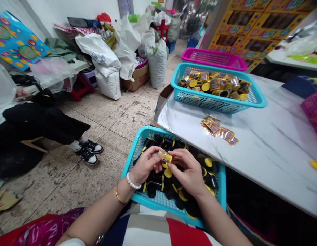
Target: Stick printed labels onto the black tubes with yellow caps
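Left hand (147, 164) and right hand (187, 172): ungloved. Just behind the left hand, a bracelet (132, 183) of round, pearl-white beads, single strand. Higher on the left forearm (98, 209), a thin gold-coloured bangle (118, 195). Right forearm (221, 217) bare. Clothing (148, 229) over the lap: broad blocks of navy, white, pale grey, red. White cloth edge (72, 242) by the left elbow; possibly a sleeve, cropped.

White wall (78, 8), speckled floor tiles (122, 114) (dark-seamed, rather scuffed), red stool (83, 83), grey-veined white table (273, 136).

A small yellow printed wrapper (166, 157) sits slightly tilted between both hands (188, 171).
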